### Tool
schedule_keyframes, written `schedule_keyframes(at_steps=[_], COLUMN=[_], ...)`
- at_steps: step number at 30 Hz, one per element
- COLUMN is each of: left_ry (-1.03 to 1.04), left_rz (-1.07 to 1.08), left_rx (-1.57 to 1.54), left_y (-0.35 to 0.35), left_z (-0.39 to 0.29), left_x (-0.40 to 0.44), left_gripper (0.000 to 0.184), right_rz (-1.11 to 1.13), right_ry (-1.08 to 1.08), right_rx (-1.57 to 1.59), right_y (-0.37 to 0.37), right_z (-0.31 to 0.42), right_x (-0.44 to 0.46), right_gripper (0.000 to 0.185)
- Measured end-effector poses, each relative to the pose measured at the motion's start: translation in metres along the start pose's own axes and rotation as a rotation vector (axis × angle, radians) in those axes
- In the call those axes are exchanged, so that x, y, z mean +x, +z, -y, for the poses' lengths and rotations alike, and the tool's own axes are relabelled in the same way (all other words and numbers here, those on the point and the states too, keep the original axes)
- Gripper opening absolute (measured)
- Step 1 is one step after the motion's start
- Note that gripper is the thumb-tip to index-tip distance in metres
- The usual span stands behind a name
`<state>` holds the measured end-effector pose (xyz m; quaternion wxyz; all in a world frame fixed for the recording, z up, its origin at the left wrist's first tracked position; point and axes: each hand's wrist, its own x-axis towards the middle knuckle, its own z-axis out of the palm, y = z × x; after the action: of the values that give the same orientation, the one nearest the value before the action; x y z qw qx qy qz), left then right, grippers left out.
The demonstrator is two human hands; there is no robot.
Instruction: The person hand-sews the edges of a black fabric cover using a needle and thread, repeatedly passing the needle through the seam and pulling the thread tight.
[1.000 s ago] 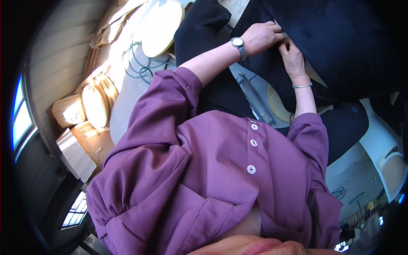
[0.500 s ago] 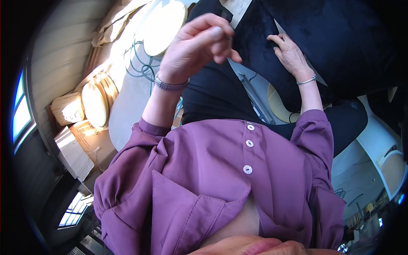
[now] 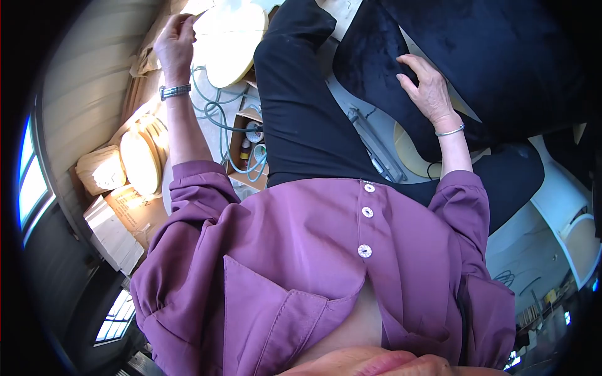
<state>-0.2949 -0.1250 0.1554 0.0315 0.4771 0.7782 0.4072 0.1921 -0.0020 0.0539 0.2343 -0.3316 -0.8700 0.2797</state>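
Two hands apart: my left hand (image 3: 174, 51) closed, contents unclear, my right hand (image 3: 431, 95) loosely open at dark plush fabric (image 3: 373, 66), probably soft, pliable, best pinched along the slit (image 3: 411, 45).

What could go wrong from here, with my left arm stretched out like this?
Your left hand is raised beside the pale oval piece, so it might knock it. The looped cable by the open box could snag and disturb what's inside. Only your right hand is at the dark material, so it may shift.
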Motion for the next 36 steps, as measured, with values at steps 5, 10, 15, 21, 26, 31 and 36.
schedule_keyframes(at_steps=[5, 10, 15, 21, 26, 31, 36], left_ry=[0.036, 0.369, 0.044, 0.570, 0.600, 0.590, 0.602], left_rz=[0.474, 0.984, 1.216, 0.823, 0.848, 0.816, 0.807], left_rx=[-0.498, -0.390, -0.224, -0.356, -0.119, -0.052, 0.048], left_y=[0.134, 0.250, 0.262, 0.281, 0.275, 0.274, 0.281], left_z=[-0.076, -0.125, -0.142, -0.103, -0.117, -0.125, -0.132], left_x=[-0.046, -0.052, -0.045, -0.067, -0.069, -0.075, -0.082], left_gripper=[0.022, 0.017, 0.020, 0.016, 0.017, 0.016, 0.018], right_rz=[-0.129, -0.237, -0.270, -0.163, -0.206, -0.277, -0.290], right_ry=[0.271, 0.299, 0.366, 0.393, 0.434, 0.470, 0.488], right_rx=[0.202, 0.225, 0.297, 0.222, 0.294, 0.427, 0.524], right_y=[0.018, 0.044, 0.050, 0.043, 0.052, 0.057, 0.056], right_z=[-0.011, -0.049, -0.049, -0.043, -0.056, -0.059, -0.060], right_x=[0.004, -0.004, 0.002, 0.011, 0.009, 0.003, 0.003], right_gripper=[0.020, 0.021, 0.024, 0.026, 0.022, 0.019, 0.020])
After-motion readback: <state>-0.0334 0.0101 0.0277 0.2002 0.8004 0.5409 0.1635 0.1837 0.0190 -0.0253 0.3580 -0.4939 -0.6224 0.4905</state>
